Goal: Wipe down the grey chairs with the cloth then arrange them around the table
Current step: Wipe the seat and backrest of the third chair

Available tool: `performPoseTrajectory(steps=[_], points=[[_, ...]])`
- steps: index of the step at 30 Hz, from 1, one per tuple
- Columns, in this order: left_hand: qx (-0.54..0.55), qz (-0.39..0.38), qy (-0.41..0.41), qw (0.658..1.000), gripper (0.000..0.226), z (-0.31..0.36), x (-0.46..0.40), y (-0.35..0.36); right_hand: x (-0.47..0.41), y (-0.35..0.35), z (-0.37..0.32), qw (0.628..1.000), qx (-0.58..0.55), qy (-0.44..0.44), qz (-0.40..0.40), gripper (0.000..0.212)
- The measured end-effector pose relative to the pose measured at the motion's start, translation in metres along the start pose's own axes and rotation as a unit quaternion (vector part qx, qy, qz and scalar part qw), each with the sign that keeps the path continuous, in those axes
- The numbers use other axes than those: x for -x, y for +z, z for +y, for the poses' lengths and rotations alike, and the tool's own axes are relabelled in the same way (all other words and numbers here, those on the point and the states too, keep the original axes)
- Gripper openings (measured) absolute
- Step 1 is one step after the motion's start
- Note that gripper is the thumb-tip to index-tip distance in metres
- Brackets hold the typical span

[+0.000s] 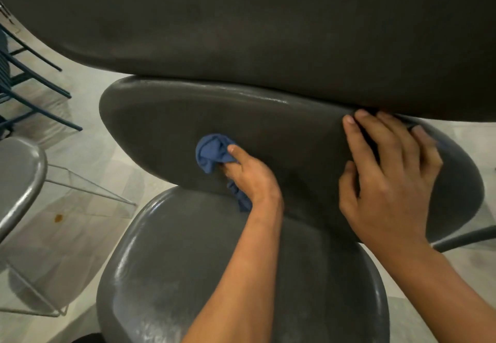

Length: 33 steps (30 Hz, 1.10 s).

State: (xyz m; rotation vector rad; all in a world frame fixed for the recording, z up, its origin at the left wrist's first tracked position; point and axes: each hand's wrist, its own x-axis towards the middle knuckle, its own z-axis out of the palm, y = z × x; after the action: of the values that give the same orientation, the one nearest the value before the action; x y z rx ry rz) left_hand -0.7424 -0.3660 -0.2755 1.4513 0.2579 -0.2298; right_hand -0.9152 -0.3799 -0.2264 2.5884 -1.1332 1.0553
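Note:
A grey chair fills the middle of the head view, its seat [214,275] below and its curved backrest [188,117] above. My left hand [249,176] grips a bunched blue cloth [212,152] and presses it against the front of the backrest. A tail of the cloth hangs under my wrist. My right hand [386,176] grips the right edge of the backrest, with its fingers curled over the rim. The dark round table [268,21] spreads across the top of the view, its edge overhanging the backrest.
Another grey chair [18,181] with thin metal legs stands at the left. Dark blue chair legs [35,90] stand at the upper left. A dark chair leg [467,238] juts out at the right. The pale tiled floor [88,176] carries a small brown spot.

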Motion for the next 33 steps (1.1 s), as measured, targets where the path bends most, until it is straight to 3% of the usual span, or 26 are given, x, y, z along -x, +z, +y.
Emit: performPoseTrajectory(steps=[3,4,7,8,10,11,12,14,16,17,19,21,26,29,33], points=[[-0.054,-0.116,0.158,0.979,0.069,0.029,0.054,0.009,-0.001,-0.002,0.004,1.000,-0.018,-0.013,0.001,0.056],[-0.088,-0.166,0.242,0.952,0.071,0.028,0.067,0.006,-0.001,-0.003,0.006,1.000,-0.023,-0.015,0.005,0.054],[-0.180,-0.250,0.470,0.827,0.049,-0.007,0.065,-0.011,0.001,-0.004,0.011,0.999,-0.045,-0.003,0.022,0.048],[-0.200,-0.263,0.501,0.800,0.048,-0.022,0.056,-0.019,0.002,-0.004,0.012,0.998,-0.051,0.004,0.025,0.046],[-0.240,-0.284,0.508,0.777,0.056,-0.049,0.047,-0.036,0.003,-0.004,0.014,0.998,-0.053,0.010,0.019,0.043],[-0.256,-0.295,0.491,0.779,0.065,-0.064,0.046,-0.044,0.004,-0.005,0.016,0.999,-0.048,0.012,0.017,0.044],[-0.260,-0.302,0.445,0.802,0.074,-0.078,0.047,-0.051,0.007,-0.007,0.017,0.999,-0.043,0.016,0.017,0.046],[-0.221,-0.278,0.290,0.889,0.087,-0.107,0.040,-0.059,0.011,-0.008,0.016,0.999,-0.032,0.023,0.025,0.050],[-0.160,-0.227,0.112,0.954,0.067,-0.127,0.032,-0.057,0.015,-0.008,0.016,0.999,-0.016,0.016,0.026,0.051],[-0.139,-0.192,0.036,0.971,0.053,-0.128,0.031,-0.052,0.016,-0.009,0.017,1.000,-0.012,0.011,0.025,0.052],[-0.104,-0.131,-0.043,0.985,0.051,-0.109,0.035,-0.038,0.016,-0.011,0.019,1.000,-0.012,0.009,0.023,0.052],[-0.075,-0.106,-0.016,0.991,0.054,-0.075,0.047,-0.025,0.015,-0.013,0.018,0.999,-0.016,0.019,0.022,0.052],[-0.020,-0.119,0.175,0.977,0.050,0.009,0.062,0.001,0.012,-0.017,0.018,0.998,-0.034,0.045,0.018,0.049],[-0.063,-0.144,0.371,0.915,0.035,0.020,0.066,0.006,0.008,-0.021,0.023,0.996,-0.046,0.067,0.031,0.049],[-0.121,-0.139,0.482,0.856,0.047,0.015,0.083,0.003,0.006,-0.022,0.024,0.996,-0.051,0.071,0.028,0.048]])
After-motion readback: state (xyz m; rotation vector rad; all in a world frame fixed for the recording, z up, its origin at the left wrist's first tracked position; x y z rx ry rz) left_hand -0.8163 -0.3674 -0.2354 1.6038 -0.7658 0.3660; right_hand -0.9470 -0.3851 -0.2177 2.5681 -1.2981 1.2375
